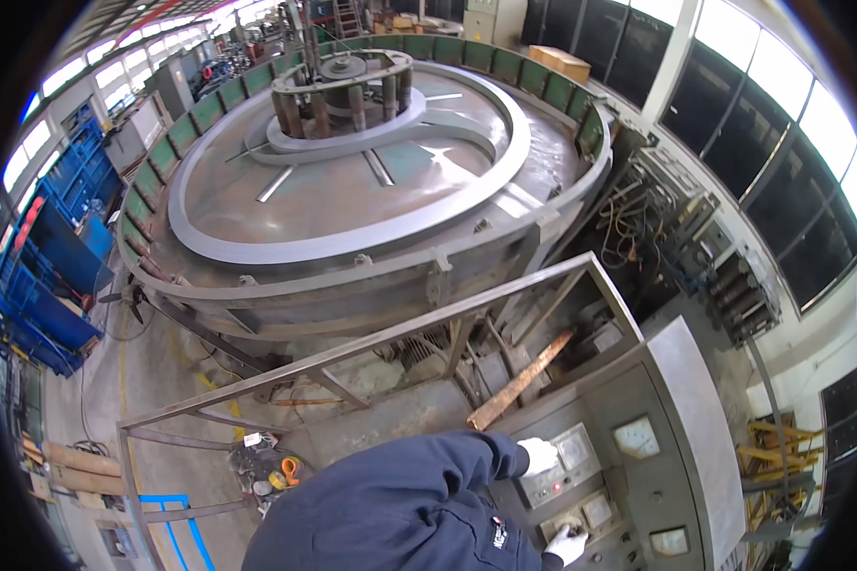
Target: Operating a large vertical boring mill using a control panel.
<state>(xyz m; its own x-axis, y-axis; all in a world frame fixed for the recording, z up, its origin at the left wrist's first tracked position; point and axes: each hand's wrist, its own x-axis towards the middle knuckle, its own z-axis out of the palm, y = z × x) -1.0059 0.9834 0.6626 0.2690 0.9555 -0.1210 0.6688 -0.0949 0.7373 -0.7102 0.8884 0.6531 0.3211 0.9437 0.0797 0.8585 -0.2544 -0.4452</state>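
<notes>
Both my hands wear white gloves and reach out of dark blue sleeves to a grey control console at the lower right (628,409). My left hand (538,457) rests flat against the console face, beside a rectangular meter (573,447). Its fingers look stretched out with nothing in them. Lower down, my right hand (567,545) has its fingers closed around a small dark knob (574,526), just under a second meter (598,511). A small red light (556,486) glows between the two hands. The glove partly covers the knob.
Beyond a metal rail frame (371,348) stands a huge round machine table (295,214) carrying a grey metal ring (257,253). A wooden plank (522,381) leans by the console. Cables (628,224) hang at the right; an orange object (289,468) lies left of me.
</notes>
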